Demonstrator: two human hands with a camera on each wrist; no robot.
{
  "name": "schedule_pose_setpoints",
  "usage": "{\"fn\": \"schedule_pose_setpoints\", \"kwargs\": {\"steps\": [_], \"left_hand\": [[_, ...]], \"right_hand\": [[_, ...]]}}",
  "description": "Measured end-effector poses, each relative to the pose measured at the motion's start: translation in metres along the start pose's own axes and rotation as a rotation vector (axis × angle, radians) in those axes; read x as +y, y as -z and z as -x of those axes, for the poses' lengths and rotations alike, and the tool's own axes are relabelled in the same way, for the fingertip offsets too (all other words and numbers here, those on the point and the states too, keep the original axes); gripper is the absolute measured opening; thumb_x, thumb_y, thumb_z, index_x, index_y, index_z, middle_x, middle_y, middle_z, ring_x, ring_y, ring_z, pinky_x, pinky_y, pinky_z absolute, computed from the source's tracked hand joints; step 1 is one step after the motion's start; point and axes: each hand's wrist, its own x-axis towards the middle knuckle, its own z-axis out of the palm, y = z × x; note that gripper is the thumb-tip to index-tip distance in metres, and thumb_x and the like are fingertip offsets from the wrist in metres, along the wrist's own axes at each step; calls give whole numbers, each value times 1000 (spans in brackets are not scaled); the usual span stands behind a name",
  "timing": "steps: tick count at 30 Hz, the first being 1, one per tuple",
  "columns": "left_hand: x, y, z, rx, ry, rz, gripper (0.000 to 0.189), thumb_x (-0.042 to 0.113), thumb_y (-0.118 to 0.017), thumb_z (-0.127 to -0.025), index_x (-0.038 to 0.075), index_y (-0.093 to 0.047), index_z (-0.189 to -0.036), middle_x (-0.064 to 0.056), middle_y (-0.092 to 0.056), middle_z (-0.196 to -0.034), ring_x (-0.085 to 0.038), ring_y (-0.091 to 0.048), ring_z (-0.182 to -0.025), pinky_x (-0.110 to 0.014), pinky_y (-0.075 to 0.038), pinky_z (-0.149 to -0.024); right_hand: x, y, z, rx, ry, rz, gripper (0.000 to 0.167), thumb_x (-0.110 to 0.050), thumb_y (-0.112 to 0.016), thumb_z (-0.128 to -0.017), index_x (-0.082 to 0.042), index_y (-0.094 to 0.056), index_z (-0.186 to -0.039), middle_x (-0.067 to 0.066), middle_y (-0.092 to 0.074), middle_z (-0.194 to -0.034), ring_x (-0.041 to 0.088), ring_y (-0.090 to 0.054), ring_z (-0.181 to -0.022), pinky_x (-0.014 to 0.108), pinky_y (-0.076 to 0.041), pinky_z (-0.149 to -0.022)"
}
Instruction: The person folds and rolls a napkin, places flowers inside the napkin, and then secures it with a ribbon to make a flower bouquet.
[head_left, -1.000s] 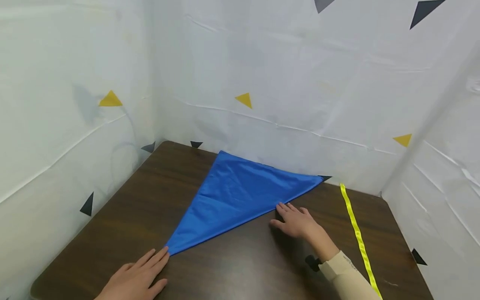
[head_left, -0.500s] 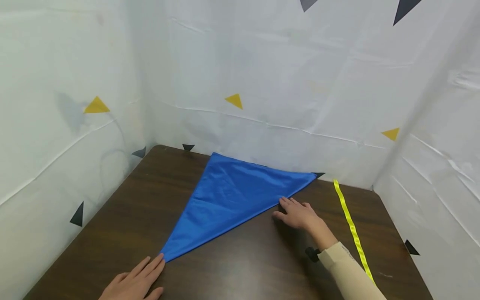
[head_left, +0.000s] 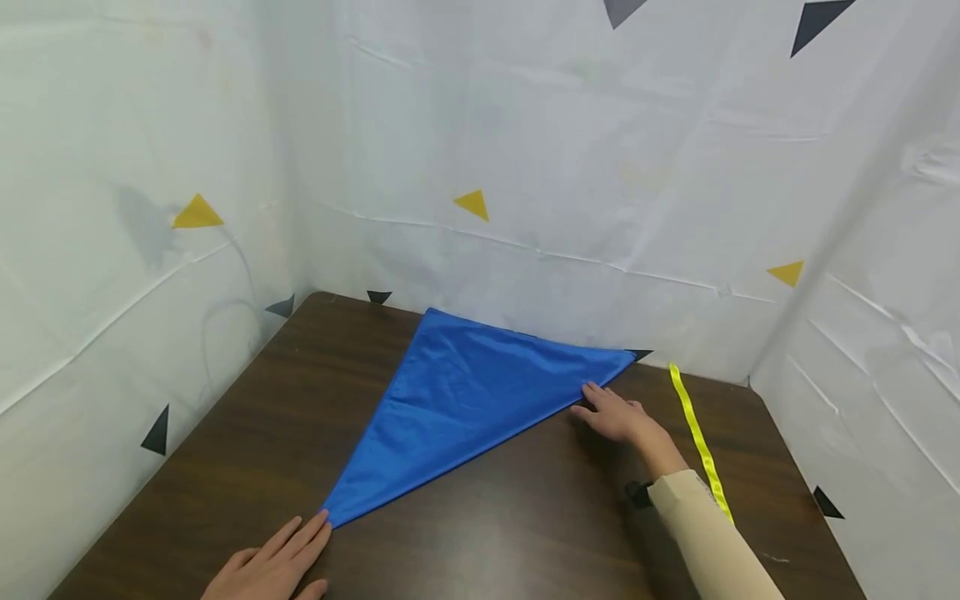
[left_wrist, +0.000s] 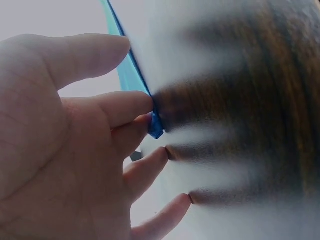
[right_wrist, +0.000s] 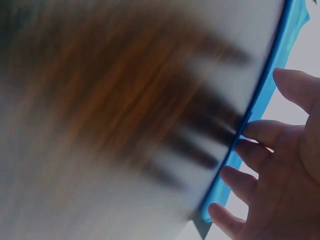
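Observation:
A shiny blue cloth [head_left: 472, 392], folded into a triangle, lies flat on the dark wooden table. My left hand [head_left: 273, 558] rests with straight fingers at its near left corner. In the left wrist view the fingertips [left_wrist: 145, 102] touch that blue corner [left_wrist: 156, 127], while the other fingers meet the tabletop. Along the long front edge, toward the right corner, my right hand [head_left: 615, 417] lies spread. The right wrist view has its fingertips [right_wrist: 252, 130] pressing on the folded blue edge [right_wrist: 270, 75], thumb apart from it.
A yellow ribbon [head_left: 693, 425] runs lengthwise down the right side of the table [head_left: 487, 542], partly covered by the right sleeve [head_left: 705, 525]. White sheeting [head_left: 555, 150] with yellow and dark triangles encloses the back and both sides.
My right hand has slid along the cloth's front edge toward its far right corner. The left hand stays at the near corner. The head view has shifted slightly.

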Motion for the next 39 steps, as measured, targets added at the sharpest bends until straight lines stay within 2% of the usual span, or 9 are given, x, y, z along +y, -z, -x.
{"fn": "schedule_pose_setpoints", "kwargs": {"steps": [9,16,27,33,39], "left_hand": [[2,4,7,34,-21,28,79,71,-62,-97,24,-53,-160,7,-42,-172,-32,-42,-157,-68,-42,-110],[6,4,13,67,-30,17,91,84,-55,-93,24,-52,-161,9,-41,-172,-32,-43,-157,-68,-42,-110],[7,-1,15,91,-40,15,90,87,-51,-92,28,-52,-161,11,-41,-172,-29,-42,-158,-67,-43,-110],[7,-1,15,88,-46,5,86,83,-54,-94,29,-52,-161,12,-40,-173,-28,-42,-158,-65,-43,-110],[-1,-5,15,54,-48,8,85,82,-55,-94,30,-51,-161,13,-38,-173,-26,-41,-159,-64,-43,-110]], "right_hand": [[25,9,-16,30,-56,10,79,-54,-41,-113,-1,-25,-169,26,-19,-177,53,-16,-163,81,-15,-122],[42,23,-24,13,-88,13,80,-54,-36,-114,3,-23,-168,32,-18,-175,57,-14,-162,83,-13,-122],[60,36,-29,-24,-153,-1,87,-60,-32,-113,7,-19,-168,35,-13,-174,57,-12,-162,84,-11,-121],[63,43,-25,-42,-165,-58,97,-70,-26,-110,8,-17,-167,37,-11,-173,59,-11,-161,85,-7,-121],[65,44,-22,-39,-169,-28,86,-59,-25,-114,10,-20,-166,38,-14,-172,60,-14,-160,86,-10,-119]]}}
